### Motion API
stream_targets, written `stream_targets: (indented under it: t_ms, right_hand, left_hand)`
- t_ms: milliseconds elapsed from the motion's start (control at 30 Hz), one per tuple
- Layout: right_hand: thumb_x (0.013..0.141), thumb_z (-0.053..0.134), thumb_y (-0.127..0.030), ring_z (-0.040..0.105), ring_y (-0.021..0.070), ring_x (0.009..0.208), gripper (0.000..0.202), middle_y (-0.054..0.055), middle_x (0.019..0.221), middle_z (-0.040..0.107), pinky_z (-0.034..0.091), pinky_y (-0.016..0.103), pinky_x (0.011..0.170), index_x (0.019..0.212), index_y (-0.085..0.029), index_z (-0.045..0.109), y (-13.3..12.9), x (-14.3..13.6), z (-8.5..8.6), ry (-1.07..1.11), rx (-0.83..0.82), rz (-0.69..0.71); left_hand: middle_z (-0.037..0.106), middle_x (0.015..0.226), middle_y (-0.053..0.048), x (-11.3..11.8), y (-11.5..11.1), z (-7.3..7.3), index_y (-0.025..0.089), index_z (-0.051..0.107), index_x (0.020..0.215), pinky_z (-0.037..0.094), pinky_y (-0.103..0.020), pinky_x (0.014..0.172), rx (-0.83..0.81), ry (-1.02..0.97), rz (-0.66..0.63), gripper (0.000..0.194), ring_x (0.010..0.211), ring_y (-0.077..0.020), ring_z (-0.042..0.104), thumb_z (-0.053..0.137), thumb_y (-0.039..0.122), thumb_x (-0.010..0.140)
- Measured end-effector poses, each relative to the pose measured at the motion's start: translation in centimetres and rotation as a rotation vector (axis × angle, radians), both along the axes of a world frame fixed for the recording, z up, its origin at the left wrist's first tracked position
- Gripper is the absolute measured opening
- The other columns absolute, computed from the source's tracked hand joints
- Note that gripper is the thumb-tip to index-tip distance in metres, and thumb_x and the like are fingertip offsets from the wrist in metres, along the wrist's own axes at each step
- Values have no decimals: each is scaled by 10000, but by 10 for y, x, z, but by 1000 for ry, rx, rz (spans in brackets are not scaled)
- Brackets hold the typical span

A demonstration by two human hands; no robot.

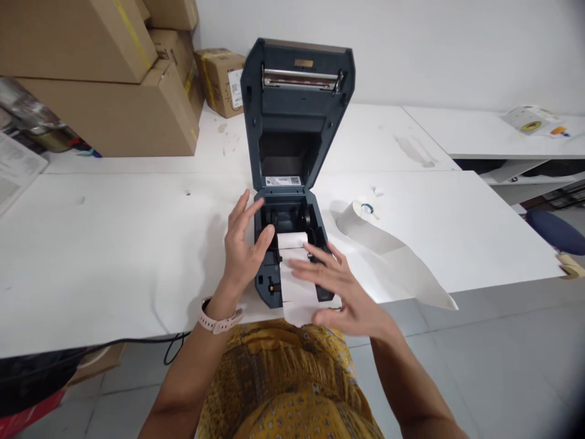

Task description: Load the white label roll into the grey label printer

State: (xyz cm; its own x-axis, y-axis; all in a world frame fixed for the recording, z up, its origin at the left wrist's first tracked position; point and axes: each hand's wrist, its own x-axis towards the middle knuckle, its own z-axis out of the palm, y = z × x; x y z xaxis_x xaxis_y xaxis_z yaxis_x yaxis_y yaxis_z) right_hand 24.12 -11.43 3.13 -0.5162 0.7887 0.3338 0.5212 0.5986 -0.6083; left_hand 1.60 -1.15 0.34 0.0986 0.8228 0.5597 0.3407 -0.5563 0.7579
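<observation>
A dark label printer [269,268] stands at the table's front edge with its lid [292,116] raised. White label paper [297,280] runs out of its inside and hangs over the front. My left hand [244,247] is at the printer's left side, fingers apart, holding nothing. Over the paper and the printer's right side is my right hand [340,289], its fingers spread and nothing gripped; whether its fingertips touch the paper I cannot tell. To the right lies a loose roll [354,222] with a long strip [411,265] unrolled past the table edge.
Cardboard boxes [109,116] are stacked at the back left, with a smaller box [222,82] beside them. The white table [114,244] meets a shelf unit [512,146] at the right. A black cable [132,340] runs along the front edge, and a blue seat [555,231] is far right.
</observation>
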Motion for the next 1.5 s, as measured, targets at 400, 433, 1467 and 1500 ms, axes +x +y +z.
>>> stream_targets:
  t_ms: [400,433,1467,1500]
  right_hand:
    - [1058,554,-242,512,169,1490,331,12,1529,637,305,451,1291,1377,-287,630,-33,-12,-17,-77,238,-122]
    - [1059,538,-212,516,165,1486,336,4,1529,638,310,452,1286,1368,-299,638,-34,-12,-18,-63,236,-132]
    - [956,592,-680,615,240,1397,487,28,1399,735,142,523,1349,1290,-340,696,-39,-3,-28,122,157,0]
    - [953,576,-701,646,249,1357,498,28,1360,757,161,536,1344,1276,-344,704,-40,-1,-28,183,123,10]
  left_hand:
    - [837,1085,-79,16,-18,29,193,814,1070,296,-719,1256,293,544,-181,363,1156,-294,768,475,322,1086]
    - [833,1104,-85,17,-18,30,190,811,1092,293,-721,1257,280,570,-181,370,1170,-297,761,467,327,1089]
    - [510,1533,-148,69,113,203,-39,506,1414,215,-578,1224,110,859,309,809,1539,-390,367,156,582,1031]
    - [593,1398,-128,70,111,210,-57,574,1309,309,-573,1163,64,895,306,895,1479,-401,449,63,606,991]
